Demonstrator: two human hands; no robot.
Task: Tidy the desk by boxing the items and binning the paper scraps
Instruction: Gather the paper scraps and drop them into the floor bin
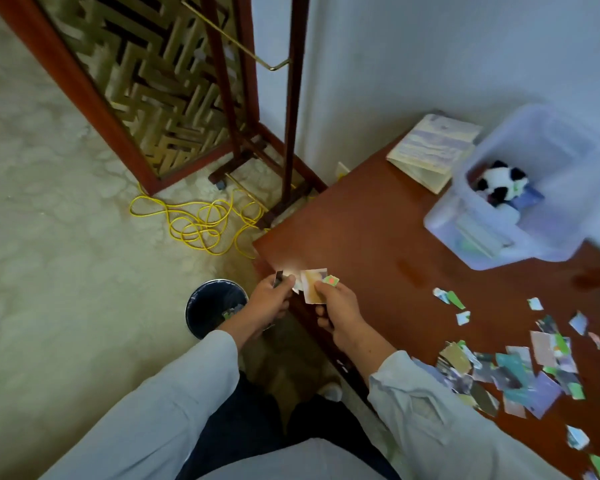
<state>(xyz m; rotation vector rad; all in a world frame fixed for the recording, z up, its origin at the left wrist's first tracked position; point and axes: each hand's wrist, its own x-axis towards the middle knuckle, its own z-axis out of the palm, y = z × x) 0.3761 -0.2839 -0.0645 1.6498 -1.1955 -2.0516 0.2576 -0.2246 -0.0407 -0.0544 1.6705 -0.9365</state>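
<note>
Pinched a small dark scrap (278,278) in the left hand (269,303), fingers curled round it. Gripped a few larger scraps (314,287) in the right hand (340,313), thumb on top, paper fanned out past the fingertips. Held both hands close together, nearly touching, just off the near left corner of the desk (361,230). Stood over a round dark bin (201,303) on the floor, just left of and below the left hand, with some paper already inside. Left a loose pile of torn scraps (510,372) on the near right part of the desk, strays scattered farther out. Found a clear plastic box (548,143) at the far right of the desk, holding a panda toy (501,180) and some flat items. Saw a book (433,147) just left of the box, by the wall, and a yellow cable (201,223) coiled on the floor beyond the bin.
</note>
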